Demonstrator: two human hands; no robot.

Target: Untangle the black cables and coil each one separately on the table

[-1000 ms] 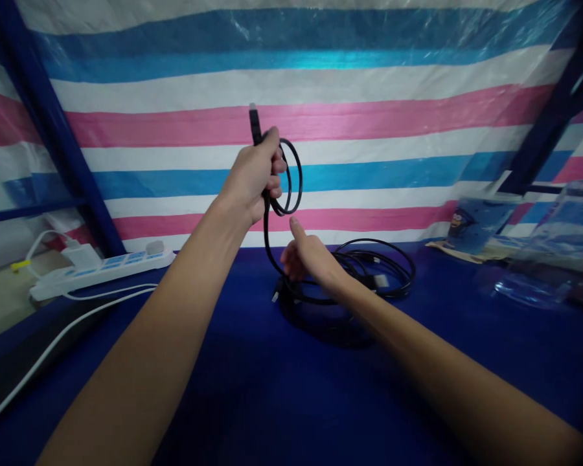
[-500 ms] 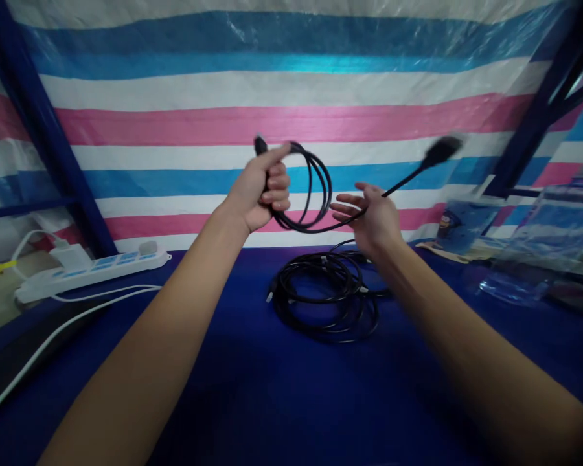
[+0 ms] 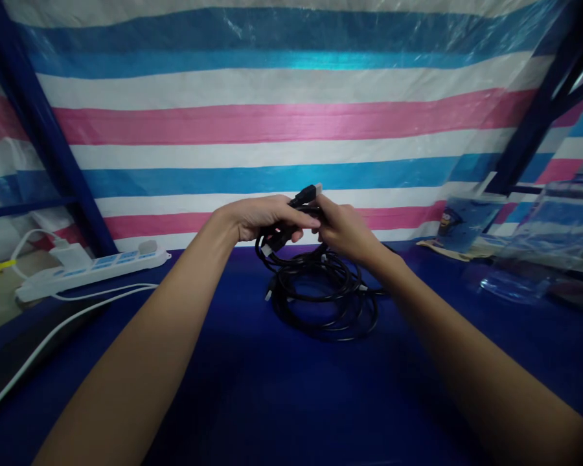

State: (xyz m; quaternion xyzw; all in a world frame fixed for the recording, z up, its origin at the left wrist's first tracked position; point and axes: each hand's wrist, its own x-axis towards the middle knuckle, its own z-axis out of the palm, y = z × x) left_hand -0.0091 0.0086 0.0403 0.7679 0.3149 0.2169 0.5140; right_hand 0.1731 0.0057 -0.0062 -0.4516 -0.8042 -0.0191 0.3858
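A coiled black cable [image 3: 263,261] is gathered between my two hands above the blue table. My left hand [image 3: 269,217] is closed around the coil, palm turned down. One connector [image 3: 305,195] with a pale metal tip pokes up over its fingers, and another connector [image 3: 276,242] hangs below them. On the right, my right hand [image 3: 342,226] is closed on the same cable, its fingertips meeting the left ones; part of the grip is hidden. Just under both hands, a pile of black cables [image 3: 315,298] lies in loops on the table, with light-tipped plugs.
At the left lies a white power strip [image 3: 121,260] with a charger [image 3: 72,256] plugged in and a white cord [image 3: 53,333] trailing forward. A plastic cup [image 3: 466,223] and a clear plastic container [image 3: 534,249] stand at the right. Behind hangs a striped plastic sheet [image 3: 291,120].
Both hands have come down and together. The right hand, previously open with the cable's loose end across it, has closed at the coil. The loose connector has swung in beside the left fingers.
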